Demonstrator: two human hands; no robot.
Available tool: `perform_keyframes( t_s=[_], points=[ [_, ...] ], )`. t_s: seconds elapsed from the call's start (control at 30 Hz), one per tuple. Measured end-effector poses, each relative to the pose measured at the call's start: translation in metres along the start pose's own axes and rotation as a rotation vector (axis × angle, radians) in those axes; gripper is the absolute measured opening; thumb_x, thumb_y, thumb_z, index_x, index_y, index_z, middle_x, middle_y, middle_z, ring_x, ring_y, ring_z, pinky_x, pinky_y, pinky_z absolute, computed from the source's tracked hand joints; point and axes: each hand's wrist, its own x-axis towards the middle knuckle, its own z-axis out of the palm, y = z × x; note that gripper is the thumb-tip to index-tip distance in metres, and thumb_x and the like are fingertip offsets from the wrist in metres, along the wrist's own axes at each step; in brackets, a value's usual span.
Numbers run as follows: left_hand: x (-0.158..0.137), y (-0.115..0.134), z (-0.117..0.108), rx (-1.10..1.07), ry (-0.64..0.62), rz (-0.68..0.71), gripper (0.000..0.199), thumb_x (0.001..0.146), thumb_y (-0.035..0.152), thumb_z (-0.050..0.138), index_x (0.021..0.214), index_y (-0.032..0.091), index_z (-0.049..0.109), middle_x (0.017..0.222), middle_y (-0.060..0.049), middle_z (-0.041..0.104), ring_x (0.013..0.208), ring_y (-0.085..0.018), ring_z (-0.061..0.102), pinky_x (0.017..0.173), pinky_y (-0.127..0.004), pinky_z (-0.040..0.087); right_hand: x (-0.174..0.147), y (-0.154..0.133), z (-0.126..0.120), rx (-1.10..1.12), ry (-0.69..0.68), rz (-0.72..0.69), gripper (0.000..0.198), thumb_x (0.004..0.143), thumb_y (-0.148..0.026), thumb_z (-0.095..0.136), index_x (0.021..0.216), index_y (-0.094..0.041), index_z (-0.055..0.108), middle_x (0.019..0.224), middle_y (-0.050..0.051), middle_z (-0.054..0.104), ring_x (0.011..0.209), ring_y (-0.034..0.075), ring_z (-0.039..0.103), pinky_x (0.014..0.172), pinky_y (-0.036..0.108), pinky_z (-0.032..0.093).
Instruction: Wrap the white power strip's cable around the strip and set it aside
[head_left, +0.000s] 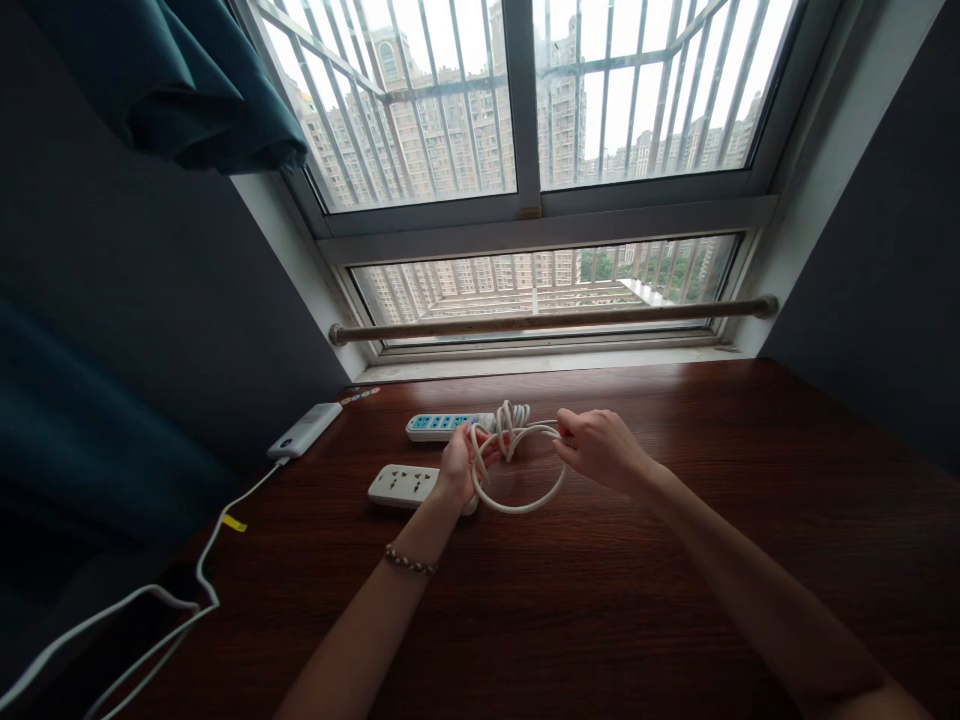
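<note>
A white power cord (525,510) is looped between both hands above the dark wooden tabletop. My left hand (459,465) is closed around the left side of the loops, palm turned up. On the right, my right hand (596,440) pinches the same cord with its fingers curled. Behind my left hand lies a power strip with blue sockets (439,423), with a coiled bundle of white cord at its right end. Nearer to me is a plain white power strip (405,484), partly covered by my left hand and wrist.
A white power bank or adapter (306,430) lies at the table's left edge, with a white cable (216,540) running down from it. A yellow tag (235,522) is near that cable. Beyond the wooden surface (675,600) stands a barred window with a rail (555,322). Blue curtains (187,90) hang left.
</note>
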Motion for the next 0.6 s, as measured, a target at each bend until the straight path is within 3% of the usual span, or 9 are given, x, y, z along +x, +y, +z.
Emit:
perform_keyframes(
  t_s=[0.1, 0.2, 0.33, 0.6],
  points=[
    [0.006, -0.004, -0.003, -0.009, 0.037, -0.094, 0.027, 0.093, 0.040, 0.054, 0.102, 0.015, 0.060, 0.098, -0.006, 0.064, 0.081, -0.017, 0.063, 0.071, -0.036, 0.054, 0.001, -0.006, 0.009, -0.005, 0.002, -0.056, 0.011, 0.088, -0.027, 0.050, 0.083, -0.019, 0.056, 0.071, 0.003, 0.066, 0.067, 0.018, 0.062, 0.057, 0.029, 0.023],
    [0.008, -0.008, -0.005, 0.008, 0.027, -0.162, 0.029, 0.092, 0.036, 0.058, 0.113, 0.016, 0.058, 0.108, -0.008, 0.061, 0.086, -0.019, 0.062, 0.073, -0.037, 0.055, 0.001, -0.014, 0.019, -0.017, 0.022, -0.072, 0.013, 0.089, -0.023, 0.047, 0.083, -0.018, 0.057, 0.071, 0.004, 0.065, 0.064, 0.018, 0.060, 0.056, 0.030, 0.023],
    [0.006, -0.011, -0.004, 0.059, 0.004, -0.170, 0.029, 0.092, 0.035, 0.058, 0.113, 0.016, 0.058, 0.110, -0.008, 0.061, 0.088, -0.020, 0.062, 0.073, -0.037, 0.055, 0.001, -0.019, 0.030, -0.025, 0.067, -0.042, 0.015, 0.091, -0.020, 0.044, 0.084, -0.018, 0.057, 0.075, 0.006, 0.065, 0.070, 0.019, 0.060, 0.058, 0.030, 0.025],
    [0.000, -0.016, 0.000, 0.213, -0.056, -0.052, 0.024, 0.091, 0.030, 0.061, 0.109, 0.015, 0.060, 0.108, -0.007, 0.062, 0.088, -0.019, 0.063, 0.073, -0.037, 0.055, -0.005, -0.036, 0.052, 0.010, 0.072, 0.090, 0.023, 0.088, -0.003, 0.039, 0.083, -0.014, 0.059, 0.077, 0.011, 0.064, 0.077, 0.022, 0.060, 0.060, 0.031, 0.029]
  ],
)
